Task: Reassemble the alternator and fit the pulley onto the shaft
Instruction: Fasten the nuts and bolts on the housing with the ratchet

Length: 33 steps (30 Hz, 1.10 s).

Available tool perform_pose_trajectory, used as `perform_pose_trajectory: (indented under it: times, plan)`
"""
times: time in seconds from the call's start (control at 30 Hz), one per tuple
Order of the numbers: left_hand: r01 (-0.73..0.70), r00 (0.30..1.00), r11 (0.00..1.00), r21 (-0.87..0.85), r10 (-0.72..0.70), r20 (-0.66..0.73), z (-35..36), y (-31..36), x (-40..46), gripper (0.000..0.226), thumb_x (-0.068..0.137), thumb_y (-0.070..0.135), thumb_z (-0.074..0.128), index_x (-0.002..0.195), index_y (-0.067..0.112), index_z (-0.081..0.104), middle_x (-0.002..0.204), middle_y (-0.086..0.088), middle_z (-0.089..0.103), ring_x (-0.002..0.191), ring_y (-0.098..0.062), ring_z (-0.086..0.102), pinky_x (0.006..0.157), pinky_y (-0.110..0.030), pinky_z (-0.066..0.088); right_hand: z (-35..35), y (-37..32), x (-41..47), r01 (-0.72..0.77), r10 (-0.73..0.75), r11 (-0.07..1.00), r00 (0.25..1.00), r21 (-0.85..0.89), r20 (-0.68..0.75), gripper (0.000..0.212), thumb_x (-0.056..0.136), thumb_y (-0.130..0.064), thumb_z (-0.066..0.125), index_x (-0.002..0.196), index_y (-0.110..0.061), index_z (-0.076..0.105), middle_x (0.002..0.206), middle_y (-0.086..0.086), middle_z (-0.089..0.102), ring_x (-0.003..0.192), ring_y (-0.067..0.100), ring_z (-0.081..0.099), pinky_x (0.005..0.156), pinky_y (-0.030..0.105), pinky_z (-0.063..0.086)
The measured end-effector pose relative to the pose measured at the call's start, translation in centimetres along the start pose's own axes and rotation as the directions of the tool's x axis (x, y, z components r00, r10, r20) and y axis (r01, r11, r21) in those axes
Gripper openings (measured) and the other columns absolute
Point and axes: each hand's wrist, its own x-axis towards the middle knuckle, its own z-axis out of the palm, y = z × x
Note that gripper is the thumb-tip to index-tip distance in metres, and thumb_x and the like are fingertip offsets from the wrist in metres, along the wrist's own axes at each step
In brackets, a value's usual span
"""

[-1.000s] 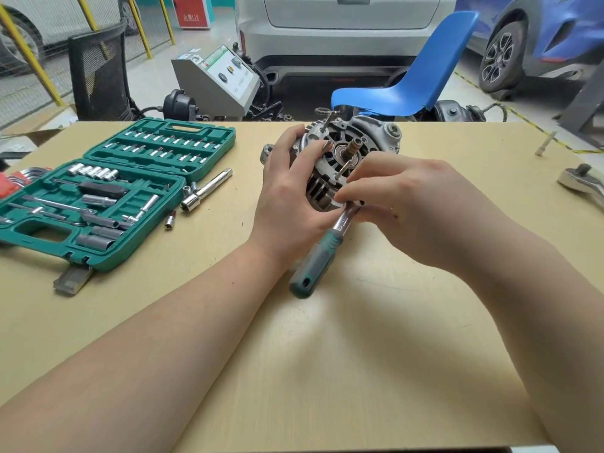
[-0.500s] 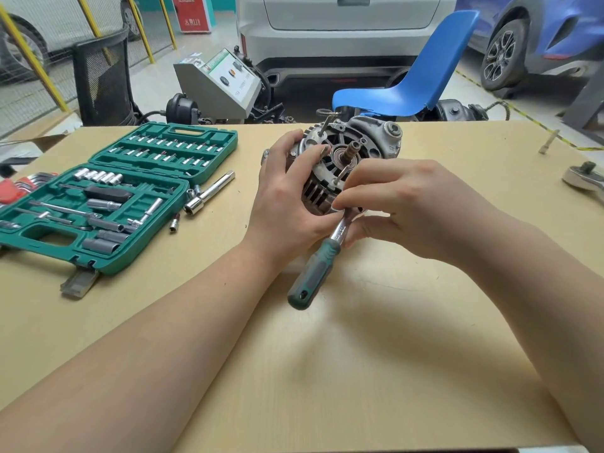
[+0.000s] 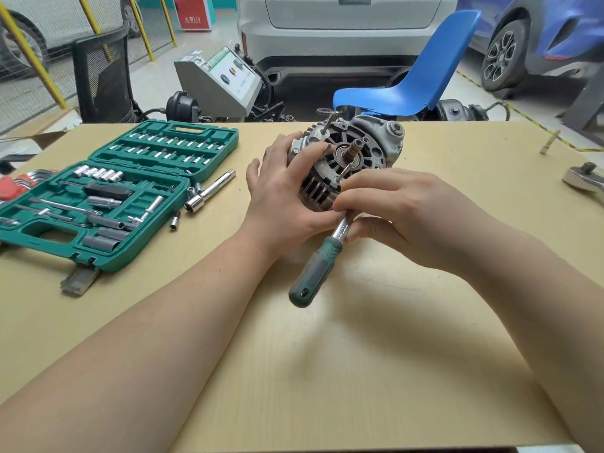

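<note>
Nearest, the green-handled ratchet wrench [image 3: 315, 269] slants up from its free handle end to its head, hidden under the right hand [image 3: 405, 210], whose fingers curl and pinch around the chrome neck. Left hand [image 3: 287, 194] grips the alternator [image 3: 354, 158] by its left side, fingers wrapped over the housing; unit stands mid-table [image 3: 359, 371], bare shaft [image 3: 355, 148] pointing at the viewer. Left: open green socket set case [image 3: 108, 197], extension bar [image 3: 210, 190] beside it. Far: blue chair [image 3: 415, 80].
</note>
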Motion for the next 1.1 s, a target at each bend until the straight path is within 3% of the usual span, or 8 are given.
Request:
perform_pose_trajectory:
  times: [0.13,0.27,0.43,0.57,0.67,0.77,0.93,1.1]
  plan:
    - [-0.049,0.998,0.98,-0.195,0.054,0.02,0.5,-1.0,0.3,0.093,0.068,0.042,0.093,0.151,0.036,0.05,0.155,-0.005,0.037,0.144,-0.031,0.046,0.118,-0.054,0.044,0.6,-0.3,0.1,-0.029,0.03,0.999,0.999,0.029,-0.016,0.036,0.103,-0.037,0.056,0.111,-0.004,0.069,0.109,0.009,0.066,0.088,0.034,0.062,0.076,0.042,0.051]
    - [-0.08,0.996,0.977,-0.196,0.074,-0.039,0.8,-1.6,0.4,0.105,0.066,0.046,0.095,0.155,0.04,0.039,0.141,0.01,0.044,0.139,-0.021,0.05,0.117,-0.044,0.046,1.1,-0.4,0.1,-0.027,0.029,0.999,0.999,0.044,-0.043,0.036,0.103,-0.035,0.057,0.11,-0.001,0.069,0.107,0.013,0.065,0.086,0.035,0.061,0.076,0.042,0.052]
    - [-0.1,0.994,0.973,-0.207,0.09,-0.057,0.8,-2.0,0.7,0.102,0.062,0.044,0.096,0.152,0.039,0.047,0.136,0.012,0.049,0.135,-0.021,0.054,0.116,-0.042,0.048,1.3,-0.6,0.0,-0.028,0.03,0.999,0.995,0.024,-0.098,0.035,0.103,-0.033,0.059,0.109,0.0,0.071,0.107,0.015,0.067,0.086,0.037,0.063,0.075,0.044,0.053]
    - [-0.09,0.994,0.962,-0.258,0.071,-0.08,1.1,-2.0,0.9,0.099,0.059,0.048,0.095,0.148,0.039,0.053,0.135,0.011,0.052,0.131,-0.009,0.057,0.111,-0.019,0.045,1.4,-0.9,0.1,-0.079,0.081,0.997,0.985,0.021,-0.154,0.037,0.103,-0.035,0.06,0.106,-0.001,0.073,0.106,0.013,0.07,0.085,0.037,0.066,0.073,0.045,0.054]
    - [-0.089,0.994,0.959,-0.271,0.066,-0.092,1.2,-2.1,1.1,0.098,0.059,0.047,0.097,0.147,0.039,0.055,0.137,0.005,0.053,0.127,-0.004,0.059,0.108,-0.012,0.044,1.6,-1.3,0.2,-0.108,0.104,0.994,0.974,-0.008,-0.199,0.043,0.104,-0.039,0.054,0.103,0.0,0.073,0.102,0.013,0.07,0.082,0.038,0.066,0.068,0.046,0.054]
    - [-0.095,0.993,0.96,-0.262,0.071,-0.098,1.2,-2.2,1.1,0.098,0.06,0.051,0.098,0.146,0.044,0.053,0.135,0.008,0.052,0.125,-0.003,0.061,0.105,-0.013,0.047,1.8,-1.6,0.3,-0.123,0.111,0.991,0.967,-0.042,-0.227,0.044,0.105,-0.039,0.052,0.101,0.0,0.074,0.098,0.014,0.07,0.08,0.039,0.065,0.068,0.047,0.053]
    - [-0.102,0.992,0.959,-0.265,0.077,-0.1,1.3,-2.3,1.1,0.098,0.062,0.053,0.099,0.147,0.045,0.053,0.135,0.005,0.053,0.125,-0.009,0.062,0.109,-0.031,0.054,1.8,-2.0,0.1,-0.151,0.128,0.986,0.954,-0.066,-0.271,0.046,0.105,-0.04,0.051,0.103,0.0,0.074,0.105,0.017,0.067,0.079,0.036,0.064,0.07,0.046,0.053]
    - [-0.106,0.99,0.951,-0.29,0.076,-0.115,1.7,-2.5,1.3,0.098,0.063,0.049,0.101,0.147,0.042,0.053,0.136,0.001,0.051,0.127,-0.011,0.062,0.111,-0.037,0.054,1.3,-1.8,0.3,-0.145,0.118,0.986,0.959,-0.088,-0.257,0.042,0.104,-0.039,0.057,0.101,-0.002,0.076,0.095,0.013,0.068,0.077,0.036,0.063,0.071,0.045,0.052]
